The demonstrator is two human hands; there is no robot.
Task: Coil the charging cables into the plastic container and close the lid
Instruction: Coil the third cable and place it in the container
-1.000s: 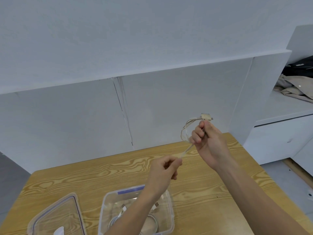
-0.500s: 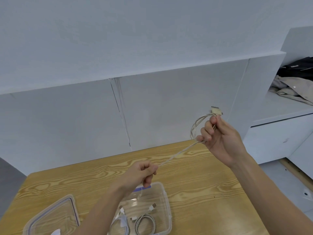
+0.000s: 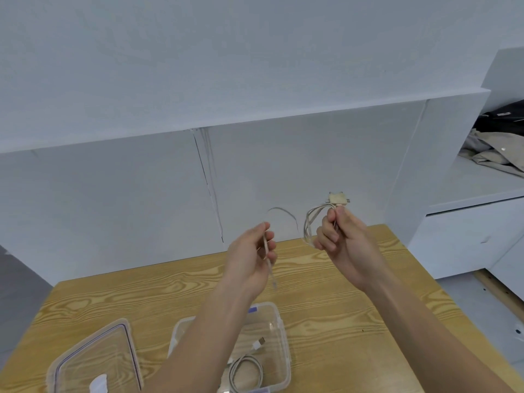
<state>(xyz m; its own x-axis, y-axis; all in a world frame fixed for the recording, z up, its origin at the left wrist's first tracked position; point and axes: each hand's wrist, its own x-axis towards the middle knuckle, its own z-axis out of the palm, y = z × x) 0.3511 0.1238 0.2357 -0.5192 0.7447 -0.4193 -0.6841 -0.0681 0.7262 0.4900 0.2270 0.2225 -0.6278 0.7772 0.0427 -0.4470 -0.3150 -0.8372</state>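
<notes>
I hold a beige charging cable (image 3: 309, 222) in the air above the wooden table (image 3: 326, 296). My right hand (image 3: 344, 239) pinches several coiled loops of it, with the multi-plug head (image 3: 337, 199) sticking up above the fingers. My left hand (image 3: 252, 256) grips the cable's loose end, whose plug (image 3: 274, 284) hangs below the palm. A slack arc of cable runs between both hands. The clear plastic container (image 3: 279, 330) stands open under my left forearm, with a coiled white cable (image 3: 245, 370) inside. Its lid (image 3: 96, 361) lies flat to the left.
A white wall runs along the table's far edge. To the right stands a white cabinet (image 3: 467, 236) with beige and dark clothing (image 3: 493, 148) on top. Grey floor shows right of the table.
My left hand rose from near the container toward my right hand, so the taut cable went slack into an arc. The right hand stayed about level.
</notes>
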